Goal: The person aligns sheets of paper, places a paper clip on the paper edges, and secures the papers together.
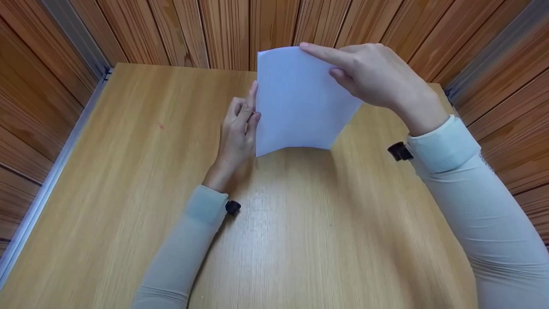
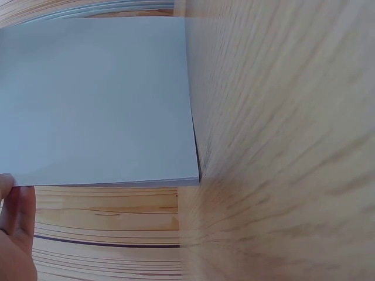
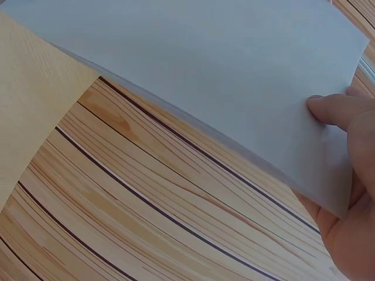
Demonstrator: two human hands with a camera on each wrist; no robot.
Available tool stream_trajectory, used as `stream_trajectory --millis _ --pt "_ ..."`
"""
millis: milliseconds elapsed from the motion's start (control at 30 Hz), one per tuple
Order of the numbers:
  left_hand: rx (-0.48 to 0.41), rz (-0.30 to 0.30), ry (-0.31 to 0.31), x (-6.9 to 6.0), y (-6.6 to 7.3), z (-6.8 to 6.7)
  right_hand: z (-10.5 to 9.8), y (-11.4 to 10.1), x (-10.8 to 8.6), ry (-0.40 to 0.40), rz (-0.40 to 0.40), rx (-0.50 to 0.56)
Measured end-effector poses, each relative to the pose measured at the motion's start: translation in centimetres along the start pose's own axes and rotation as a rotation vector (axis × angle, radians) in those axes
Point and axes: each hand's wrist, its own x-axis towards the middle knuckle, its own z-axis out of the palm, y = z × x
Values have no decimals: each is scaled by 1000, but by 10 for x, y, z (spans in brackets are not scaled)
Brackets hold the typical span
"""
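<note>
A stack of white paper sheets (image 1: 300, 98) stands on its short edge, slightly bowed. In the left wrist view the stack (image 2: 99, 105) shows a thin layered edge, and its lower edge meets the tabletop. My left hand (image 1: 238, 124) pinches the stack's left edge partway up, thumb in front; its fingers behind are partly hidden. Up at the top right corner my right hand (image 1: 377, 75) grips the stack, index finger along the top edge. In the right wrist view the thumb (image 3: 331, 110) presses on the paper's face while other fingers go behind it.
The light wooden tabletop (image 1: 128, 193) spreads around both arms. Brown plank walls (image 1: 227, 34) enclose the back and sides, with a grey metal strip (image 1: 55, 167) along the left. A small reddish mark (image 1: 161, 125) lies on the table at left.
</note>
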Motion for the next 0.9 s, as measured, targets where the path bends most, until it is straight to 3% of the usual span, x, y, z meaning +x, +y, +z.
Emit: stream_trajectory --millis 300,600,900 --pt "-22 -10 10 -5 -3 -6 2 4 -3 7 14 23" --pt "-23 17 32 -4 -5 -8 4 7 -7 3 47 49" --pt "7 6 9 -2 -3 -7 5 11 -13 26 63 63"
